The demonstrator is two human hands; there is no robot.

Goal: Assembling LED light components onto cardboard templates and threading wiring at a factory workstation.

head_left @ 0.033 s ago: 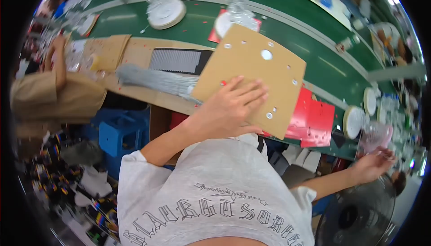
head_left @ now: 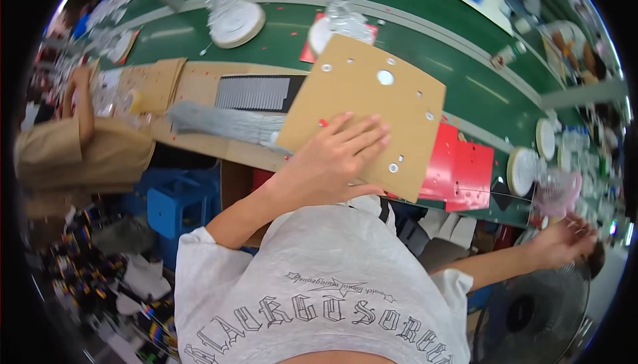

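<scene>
A square tan board with several small round holes and one larger hole stands tilted in front of me, above the table edge. My left hand lies against it, fingers stretched, its palm pressing the lower middle of the board. A small red spot shows beside my knuckles. My right hand reaches far to the right, close to a pink bowl-like container. Its fingers are curled together; what they hold, if anything, is too small to make out.
Red sheets lie right of the board on the green table. White round discs with clear plastic stacks stand behind. A grey bundle lies left. A fan stands below my right arm; a blue stool and a co-worker are at left.
My right hand has moved slightly farther right and outward. My left hand stays flat on the board, and the whole view has shifted a little.
</scene>
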